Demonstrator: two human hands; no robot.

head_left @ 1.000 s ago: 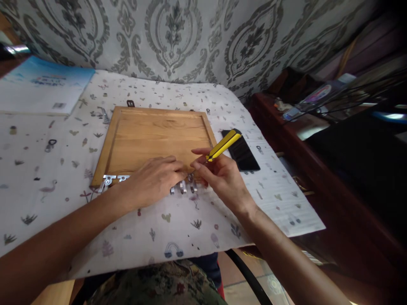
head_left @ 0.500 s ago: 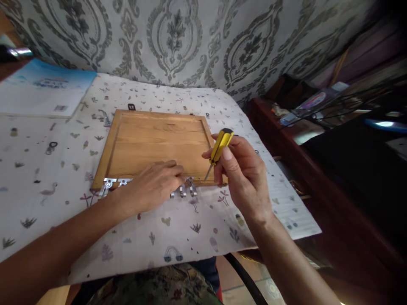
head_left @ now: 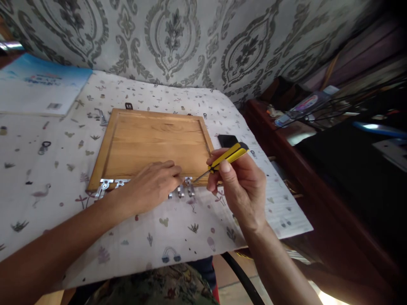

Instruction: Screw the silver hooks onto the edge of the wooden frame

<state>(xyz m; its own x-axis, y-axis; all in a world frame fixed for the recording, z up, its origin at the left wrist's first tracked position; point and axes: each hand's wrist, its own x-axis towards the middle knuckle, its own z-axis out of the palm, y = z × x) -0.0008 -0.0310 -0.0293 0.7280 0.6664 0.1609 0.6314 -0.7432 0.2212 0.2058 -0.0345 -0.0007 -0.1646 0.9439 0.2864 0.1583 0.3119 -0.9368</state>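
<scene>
A wooden board (head_left: 152,142) with a raised frame lies flat on a patterned tablecloth. A row of metal hooks (head_left: 110,184) is fixed along its near edge. My left hand (head_left: 149,186) rests over the middle of that row, fingers closed and pressing near a hook (head_left: 188,183). My right hand (head_left: 241,182) grips a yellow and black screwdriver (head_left: 224,157), its thin tip pointing left and down at that hook beside my left fingertips.
A black phone (head_left: 227,140) lies right of the board, partly behind the screwdriver. Small metal parts (head_left: 44,147) lie scattered on the cloth at left. A blue and white booklet (head_left: 38,89) sits far left. A dark wooden cabinet (head_left: 318,178) stands close on the right.
My right hand lifted and turned the screwdriver, then lowered it so its tip now points at the hook beside my left fingers. My left hand stayed on the hook row.
</scene>
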